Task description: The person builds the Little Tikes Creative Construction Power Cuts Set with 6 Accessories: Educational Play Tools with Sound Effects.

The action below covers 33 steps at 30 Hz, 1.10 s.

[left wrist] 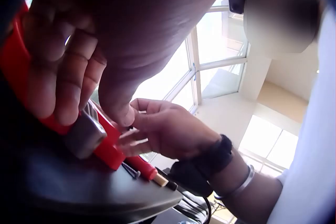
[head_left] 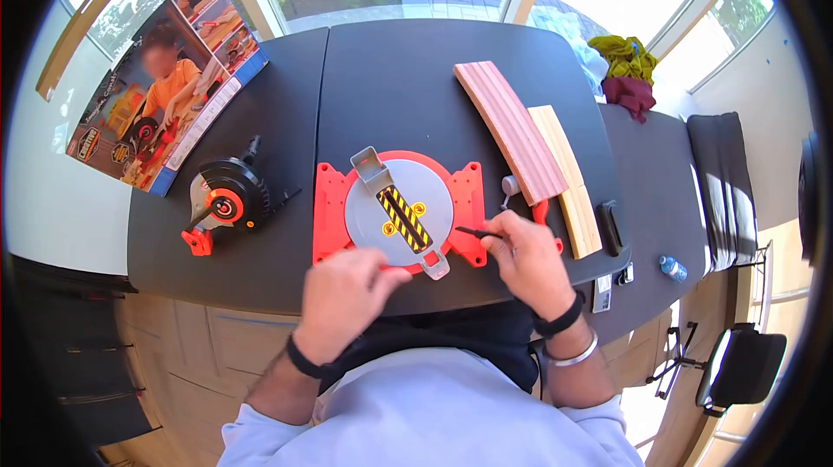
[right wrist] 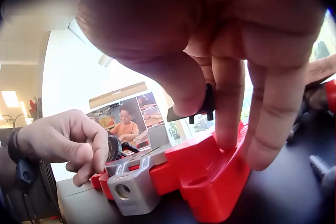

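Note:
In the head view, a red toy saw base [head_left: 469, 194] with a round grey turntable [head_left: 359, 212] lies flat in front of me. A yellow-and-black striped strip [head_left: 415, 235] crosses the turntable, with an upright grey bracket [head_left: 373, 174] at its far end. My right hand [head_left: 534, 269] pinches a small black plastic piece [head_left: 473, 233] between thumb and fingers, just right of the base; two short pegs show on the piece [right wrist: 202, 113] in the right wrist view. At the base's near left edge hovers my left hand [head_left: 340, 295], its fingers loosely bent and holding nothing.
Left on the dark table stands a black toy saw head [head_left: 232, 196], before a large picture box [head_left: 169, 89]. To the right lie a reddish board [head_left: 512, 133], a pale board [head_left: 573, 198], a grey screw-like part [head_left: 509, 184], a red-handled tool [head_left: 541, 210] and a black case [head_left: 611, 228].

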Each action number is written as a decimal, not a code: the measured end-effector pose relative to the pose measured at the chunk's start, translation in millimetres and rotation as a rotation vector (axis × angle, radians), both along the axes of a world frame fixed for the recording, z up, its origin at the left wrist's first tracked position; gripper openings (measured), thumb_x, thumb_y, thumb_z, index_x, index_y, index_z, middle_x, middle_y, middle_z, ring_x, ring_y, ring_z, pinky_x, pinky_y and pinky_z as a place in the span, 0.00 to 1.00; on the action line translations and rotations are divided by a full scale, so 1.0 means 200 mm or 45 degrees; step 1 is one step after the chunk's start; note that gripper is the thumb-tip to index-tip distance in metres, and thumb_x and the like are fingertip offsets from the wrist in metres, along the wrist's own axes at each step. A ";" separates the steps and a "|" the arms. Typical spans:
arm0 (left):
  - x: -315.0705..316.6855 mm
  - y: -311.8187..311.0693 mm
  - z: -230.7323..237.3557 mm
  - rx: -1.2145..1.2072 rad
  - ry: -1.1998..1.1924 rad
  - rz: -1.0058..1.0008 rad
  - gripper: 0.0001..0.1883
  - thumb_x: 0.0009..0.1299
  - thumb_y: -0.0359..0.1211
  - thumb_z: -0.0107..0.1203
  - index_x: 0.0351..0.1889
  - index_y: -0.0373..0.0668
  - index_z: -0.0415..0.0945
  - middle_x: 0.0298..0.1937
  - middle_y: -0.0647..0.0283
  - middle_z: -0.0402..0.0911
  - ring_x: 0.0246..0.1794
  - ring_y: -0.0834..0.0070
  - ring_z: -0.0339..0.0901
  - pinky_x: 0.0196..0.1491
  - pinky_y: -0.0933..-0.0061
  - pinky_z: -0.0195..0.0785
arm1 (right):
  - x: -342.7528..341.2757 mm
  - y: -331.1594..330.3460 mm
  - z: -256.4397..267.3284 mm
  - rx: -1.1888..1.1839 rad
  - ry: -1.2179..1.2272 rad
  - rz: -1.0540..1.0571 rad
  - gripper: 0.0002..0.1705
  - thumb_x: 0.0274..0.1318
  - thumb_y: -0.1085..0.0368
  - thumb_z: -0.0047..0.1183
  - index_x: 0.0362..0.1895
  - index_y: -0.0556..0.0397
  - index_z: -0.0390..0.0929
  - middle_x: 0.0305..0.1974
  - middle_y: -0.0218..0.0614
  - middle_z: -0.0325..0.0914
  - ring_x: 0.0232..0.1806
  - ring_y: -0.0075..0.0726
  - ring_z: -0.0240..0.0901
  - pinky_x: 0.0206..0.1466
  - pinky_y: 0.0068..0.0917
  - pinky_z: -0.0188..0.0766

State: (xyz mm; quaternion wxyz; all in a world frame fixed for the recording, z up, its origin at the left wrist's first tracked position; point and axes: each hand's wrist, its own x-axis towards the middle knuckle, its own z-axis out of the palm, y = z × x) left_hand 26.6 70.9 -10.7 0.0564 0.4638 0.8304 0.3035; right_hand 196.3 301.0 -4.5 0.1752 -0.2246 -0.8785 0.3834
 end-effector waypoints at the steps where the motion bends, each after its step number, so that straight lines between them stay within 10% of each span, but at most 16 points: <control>1: -0.05 -0.03 0.04 0.020 0.036 0.091 0.17 0.66 0.42 0.78 0.37 0.40 0.85 0.32 0.59 0.87 0.35 0.61 0.86 0.40 0.59 0.78 | -0.01 0.03 0.00 0.112 0.063 -0.014 0.07 0.61 0.73 0.68 0.38 0.58 0.81 0.34 0.47 0.82 0.36 0.57 0.82 0.40 0.46 0.77; 7: -0.23 -0.16 -0.05 -0.003 0.414 0.103 0.33 0.67 0.42 0.78 0.66 0.36 0.82 0.61 0.46 0.89 0.59 0.47 0.86 0.61 0.53 0.81 | -0.15 0.14 0.10 0.073 0.073 -0.044 0.05 0.59 0.75 0.68 0.40 0.61 0.88 0.36 0.47 0.83 0.37 0.56 0.82 0.43 0.45 0.78; 11: -0.21 -0.17 -0.05 -0.133 0.193 0.134 0.34 0.68 0.42 0.76 0.69 0.35 0.81 0.66 0.46 0.87 0.65 0.48 0.85 0.63 0.54 0.81 | -0.26 0.16 0.10 0.122 0.058 0.039 0.06 0.59 0.76 0.66 0.41 0.61 0.88 0.36 0.49 0.85 0.38 0.60 0.83 0.44 0.48 0.79; 22: -0.24 -0.13 -0.02 -0.145 0.209 0.195 0.26 0.62 0.39 0.81 0.57 0.40 0.89 0.56 0.54 0.92 0.31 0.58 0.87 0.38 0.62 0.80 | -0.30 0.17 0.07 0.268 0.023 0.124 0.06 0.61 0.79 0.62 0.40 0.60 0.88 0.32 0.49 0.86 0.34 0.55 0.87 0.39 0.44 0.82; 33: -0.26 -0.13 -0.01 -0.186 0.181 0.159 0.27 0.60 0.39 0.81 0.57 0.40 0.89 0.52 0.52 0.93 0.26 0.61 0.83 0.35 0.64 0.76 | -0.31 0.17 0.04 0.377 -0.007 0.211 0.05 0.60 0.78 0.62 0.39 0.61 0.88 0.34 0.49 0.87 0.36 0.55 0.87 0.41 0.44 0.83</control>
